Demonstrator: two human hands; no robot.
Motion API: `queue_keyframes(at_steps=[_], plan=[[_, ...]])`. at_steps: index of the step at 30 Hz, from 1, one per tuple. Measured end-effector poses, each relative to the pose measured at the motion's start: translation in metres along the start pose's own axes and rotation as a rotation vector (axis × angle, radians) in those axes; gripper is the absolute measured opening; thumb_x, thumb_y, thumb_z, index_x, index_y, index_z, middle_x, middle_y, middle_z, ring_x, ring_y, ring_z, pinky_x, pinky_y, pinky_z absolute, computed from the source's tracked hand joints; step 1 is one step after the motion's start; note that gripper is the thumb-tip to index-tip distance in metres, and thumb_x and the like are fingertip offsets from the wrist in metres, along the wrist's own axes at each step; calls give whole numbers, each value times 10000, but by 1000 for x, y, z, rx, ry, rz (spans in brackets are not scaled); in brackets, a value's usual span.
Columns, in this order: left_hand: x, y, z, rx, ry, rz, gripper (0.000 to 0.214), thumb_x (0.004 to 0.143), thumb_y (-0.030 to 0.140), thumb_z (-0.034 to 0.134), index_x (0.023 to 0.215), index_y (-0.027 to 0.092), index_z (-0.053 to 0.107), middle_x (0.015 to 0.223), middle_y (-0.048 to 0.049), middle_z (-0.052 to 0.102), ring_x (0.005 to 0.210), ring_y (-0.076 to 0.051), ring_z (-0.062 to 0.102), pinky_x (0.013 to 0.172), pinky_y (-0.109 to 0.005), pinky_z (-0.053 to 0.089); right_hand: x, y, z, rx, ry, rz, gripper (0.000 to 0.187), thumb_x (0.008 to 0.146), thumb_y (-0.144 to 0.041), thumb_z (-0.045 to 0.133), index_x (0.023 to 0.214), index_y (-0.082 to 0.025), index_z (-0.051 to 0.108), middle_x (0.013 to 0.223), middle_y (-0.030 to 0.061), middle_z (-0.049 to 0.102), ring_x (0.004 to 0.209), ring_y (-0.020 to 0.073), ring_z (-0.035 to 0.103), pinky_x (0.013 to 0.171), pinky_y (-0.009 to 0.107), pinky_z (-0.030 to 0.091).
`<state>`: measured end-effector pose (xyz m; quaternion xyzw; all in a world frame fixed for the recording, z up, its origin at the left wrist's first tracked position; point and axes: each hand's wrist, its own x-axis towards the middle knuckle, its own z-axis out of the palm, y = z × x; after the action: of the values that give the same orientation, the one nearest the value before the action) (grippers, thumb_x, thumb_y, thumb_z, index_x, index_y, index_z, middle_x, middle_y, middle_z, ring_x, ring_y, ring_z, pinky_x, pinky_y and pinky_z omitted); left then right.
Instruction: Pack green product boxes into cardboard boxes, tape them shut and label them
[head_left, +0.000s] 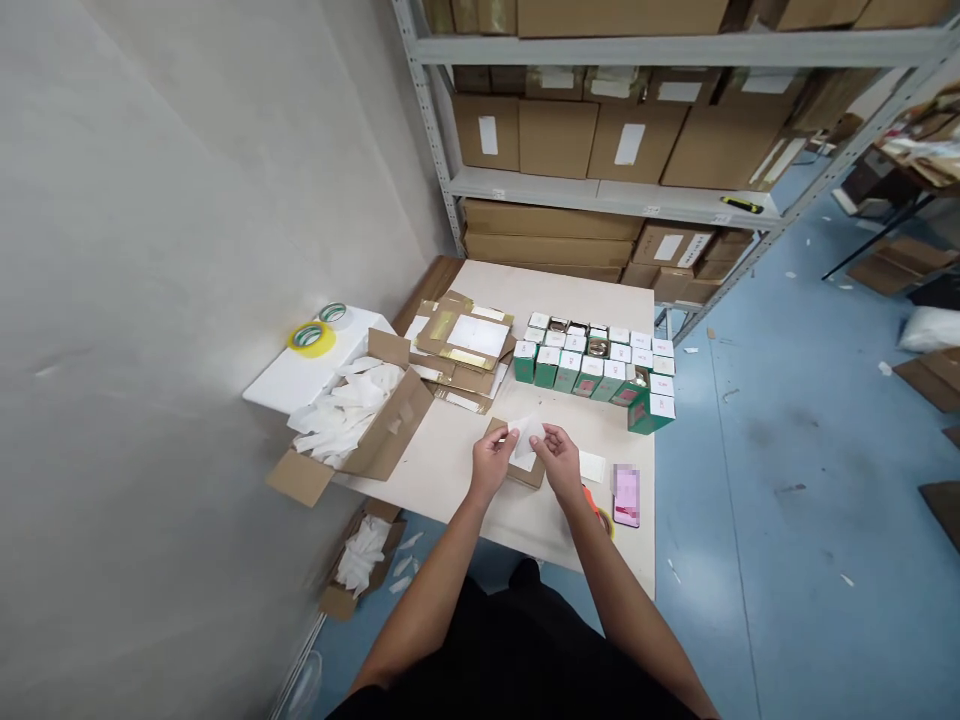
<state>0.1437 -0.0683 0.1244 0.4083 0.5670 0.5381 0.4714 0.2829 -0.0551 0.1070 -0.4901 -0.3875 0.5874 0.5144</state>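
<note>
Between my two hands is a thin white paper sheet (529,428). My left hand (491,463) pinches its left side, and my right hand (559,462) pinches its right side, thumbs toward each other. Directly below the sheet lies a small brown cardboard box (531,478), partly hidden by my hands, with a white patch on top. A white slip (592,466) lies just right of my right hand. Beside my right wrist, an orange item (591,498) and a roll of yellowish tape (606,522) show in part.
Green-and-white boxes (592,375) stand in rows at the back right, near a phone (626,505). Flattened cardboard (457,375) is stacked back left. An open carton (394,425) holds crumpled white paper. Tape rolls (309,338) lie on a white surface. Shelving (615,190) stands behind.
</note>
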Motion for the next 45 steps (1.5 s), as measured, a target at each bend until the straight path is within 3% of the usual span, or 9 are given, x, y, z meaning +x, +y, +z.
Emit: queue_keyframes(at_steps=[5, 8, 12, 18, 22, 25, 31, 38, 45], plan=[[0, 5, -48, -77, 119, 54, 382, 841, 536, 723, 761, 162, 709, 725, -8, 644, 723, -149, 593, 679, -234, 474, -5, -3, 23, -99, 21, -127, 324, 805, -526, 720, 769, -211, 653, 945, 58, 719, 895, 224, 633, 776, 331, 502], [5, 9, -106, -238, 385, 87, 364, 831, 525, 738, 789, 167, 683, 711, 11, 620, 695, -125, 571, 668, -215, 464, -10, -2, 40, -57, 181, -186, 283, 805, -481, 684, 749, -219, 596, 1078, 76, 710, 977, 237, 626, 790, 328, 495], [-3, 12, -186, -383, 610, 139, 373, 823, 533, 741, 886, 170, 683, 797, -3, 674, 733, -135, 614, 687, -221, 488, -29, 10, 82, -29, 230, -119, 288, 782, -472, 671, 728, -240, 510, 783, 4, 653, 719, 175, 578, 671, 296, 461], [-57, 1, -274, -339, 692, 122, 416, 800, 567, 749, 878, 160, 710, 821, -37, 716, 820, -182, 665, 754, -256, 526, -73, 48, 189, -117, -81, -68, 368, 709, -472, 770, 738, -249, 478, 761, -8, 656, 675, 165, 585, 641, 287, 458], [-99, -12, -344, -330, 835, 156, 434, 820, 574, 725, 919, 151, 727, 905, -58, 745, 889, -198, 680, 809, -271, 530, -103, 85, 265, -164, -279, 45, 351, 703, -448, 769, 916, -246, 578, 712, -28, 670, 623, 167, 592, 610, 287, 464], [-133, -25, -402, -325, 921, 160, 434, 855, 582, 686, 941, 159, 727, 924, -51, 750, 897, -194, 683, 823, -271, 530, -124, 122, 322, -198, -406, 137, 442, 664, -420, 774, 1038, -223, 646, 781, -5, 721, 672, 185, 628, 629, 295, 488], [-210, -57, -499, -332, 1078, 115, 450, 850, 606, 678, 919, 164, 724, 882, -40, 743, 854, -188, 679, 774, -259, 525, -173, 224, 431, -395, -573, 221, 282, 602, -405, 743, 785, -209, 656, 680, -19, 668, 607, 154, 563, 561, 259, 454], [-295, -77, -559, -322, 1322, 45, 453, 833, 594, 686, 957, 162, 736, 908, -43, 746, 869, -196, 675, 773, -259, 512, -239, 331, 507, -725, -601, 537, 227, 623, -341, 722, 659, -238, 523, 570, -3, 597, 550, 181, 571, 512, 298, 485], [-357, -94, -572, -296, 1427, -39, 403, 870, 551, 662, 1003, 180, 745, 934, -36, 744, 876, -197, 661, 767, -261, 507, -263, 379, 531, -758, -730, 432, 200, 656, -335, 659, 644, -237, 485, 552, -34, 492, 558, 170, 530, 551, 316, 477]])
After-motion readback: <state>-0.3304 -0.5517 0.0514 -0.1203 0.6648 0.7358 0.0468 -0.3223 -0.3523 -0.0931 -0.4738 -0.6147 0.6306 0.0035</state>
